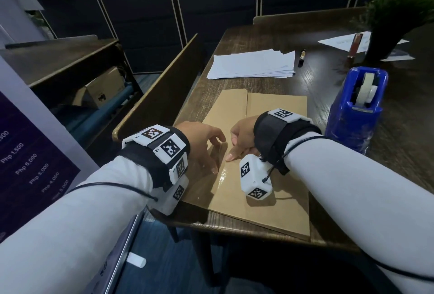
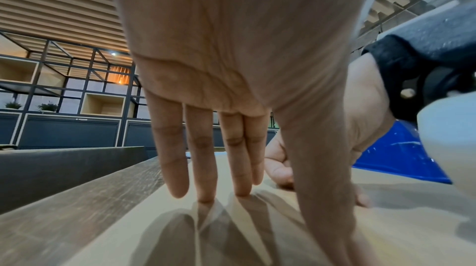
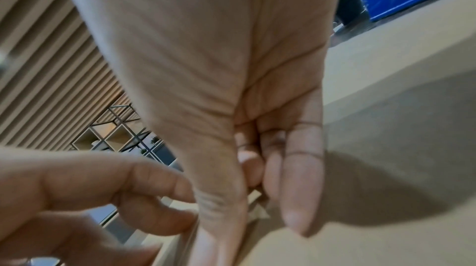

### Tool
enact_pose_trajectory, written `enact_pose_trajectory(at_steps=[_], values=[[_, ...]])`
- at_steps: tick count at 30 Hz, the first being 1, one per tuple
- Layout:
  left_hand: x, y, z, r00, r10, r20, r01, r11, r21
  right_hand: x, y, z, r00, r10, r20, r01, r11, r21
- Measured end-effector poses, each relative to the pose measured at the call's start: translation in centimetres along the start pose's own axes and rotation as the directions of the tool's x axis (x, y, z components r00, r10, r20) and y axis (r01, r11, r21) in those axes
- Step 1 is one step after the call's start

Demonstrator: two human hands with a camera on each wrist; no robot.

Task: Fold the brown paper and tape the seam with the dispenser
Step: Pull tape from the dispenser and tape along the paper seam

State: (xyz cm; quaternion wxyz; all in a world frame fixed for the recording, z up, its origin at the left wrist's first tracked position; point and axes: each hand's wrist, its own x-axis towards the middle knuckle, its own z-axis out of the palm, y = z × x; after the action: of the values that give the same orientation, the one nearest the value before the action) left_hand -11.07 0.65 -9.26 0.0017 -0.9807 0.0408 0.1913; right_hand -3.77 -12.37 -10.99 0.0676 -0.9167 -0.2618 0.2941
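Note:
The brown paper (image 1: pixel 270 115) lies folded flat on the dark wooden table (image 1: pixel 328 42), its seam running down the middle. A strip of clear tape (image 1: pixel 222 177) shines on the near part of the seam. My left hand (image 1: pixel 216 153) rests beside the seam, and its straight fingers (image 2: pixel 203 168) touch the paper. My right hand (image 1: pixel 234 148) has its other fingers curled under, while its thumb (image 1: pixel 229 157) presses down on the seam. The blue tape dispenser (image 1: pixel 357 106) stands to the right of the paper, apart from both hands.
A stack of white sheets (image 1: pixel 252 63) and a marker (image 1: pixel 301 58) lie beyond the brown paper. A potted plant (image 1: pixel 394 24) and more papers (image 1: pixel 340 41) stand at the back right. A wooden partition (image 1: pixel 164 87) borders the table's left edge.

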Motion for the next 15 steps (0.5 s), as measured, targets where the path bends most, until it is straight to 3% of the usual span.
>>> enact_pose_trajectory(at_steps=[5,8,11,15], values=[[-0.2,0.1,0.0,1.000,0.000,-0.002,0.000,1.000,0.008,-0.4,0.3,0.1,0.999,-0.033,-0.009,0.034,0.998,0.044],[-0.3,0.2,0.0,1.000,-0.008,0.000,0.008,1.000,-0.007,-0.8,-0.2,0.4,1.000,-0.002,0.021,0.002,1.000,-0.007],[-0.4,0.3,-0.1,1.000,-0.010,0.000,0.010,1.000,-0.016,-0.5,-0.8,0.8,0.999,0.035,-0.031,-0.038,0.996,-0.076],[-0.3,0.4,0.0,1.000,-0.005,-0.012,0.005,1.000,0.007,-0.3,-0.5,0.6,0.999,0.024,-0.041,-0.026,0.999,-0.046]])
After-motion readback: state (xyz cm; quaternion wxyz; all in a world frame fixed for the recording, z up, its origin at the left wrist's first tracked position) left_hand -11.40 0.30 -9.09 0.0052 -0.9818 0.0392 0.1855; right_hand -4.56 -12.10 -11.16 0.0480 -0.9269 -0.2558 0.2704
